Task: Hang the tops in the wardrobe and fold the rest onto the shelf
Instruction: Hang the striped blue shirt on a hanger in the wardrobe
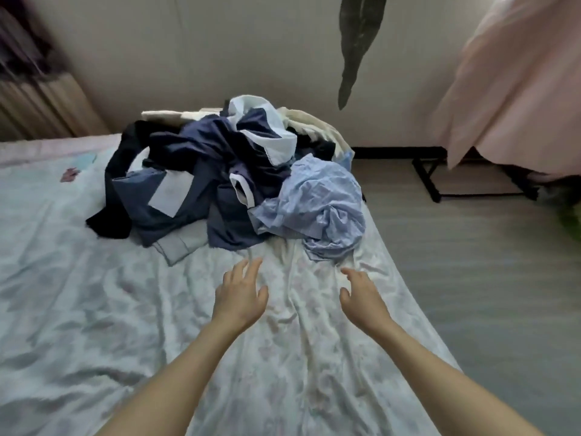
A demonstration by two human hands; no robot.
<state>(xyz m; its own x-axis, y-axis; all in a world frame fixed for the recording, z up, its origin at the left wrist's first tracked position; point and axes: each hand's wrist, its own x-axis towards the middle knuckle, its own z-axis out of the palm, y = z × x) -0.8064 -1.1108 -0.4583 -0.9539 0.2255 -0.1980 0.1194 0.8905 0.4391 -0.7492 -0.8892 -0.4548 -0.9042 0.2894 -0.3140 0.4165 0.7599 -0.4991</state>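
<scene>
clothes pile [232, 180] heaped on bed [78, 294]. left hand [240, 297] and right hand [361, 297] hover near it, fingers spread, holding nothing.

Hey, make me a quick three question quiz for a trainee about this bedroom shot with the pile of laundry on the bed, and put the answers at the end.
1. True or false: the left hand is gripping a garment.
2. Which piece of the clothes pile lies nearest the right hand?
A. the crumpled light blue shirt
B. the black garment
C. the cream fabric
3. Fill in: the pile rests on the ____, near its edge beside the floor.

Key
1. False: both hands are open and empty above the bed sheet, short of the pile.
2. A
3. bed
</scene>
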